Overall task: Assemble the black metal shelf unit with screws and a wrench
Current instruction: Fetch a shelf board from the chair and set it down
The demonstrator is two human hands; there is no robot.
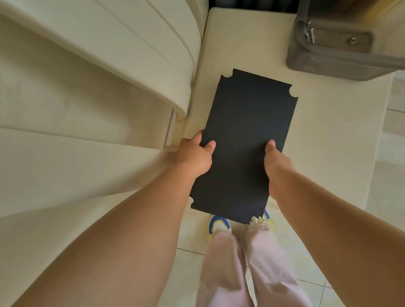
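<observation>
While no screws or wrench were visible, a black shelf panel (245,144) was gripped by left hand (195,155) and right hand (276,165), one per long edge. Panel placement was judged the current step; posts and fasteners would be needed next.

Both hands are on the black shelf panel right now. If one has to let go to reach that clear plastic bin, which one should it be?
Probably the right hand. It grips the black shelf panel's right edge, and the clear plastic bin sits on that side. The left hand holds the opposite edge, beside the cream sofa.
</observation>
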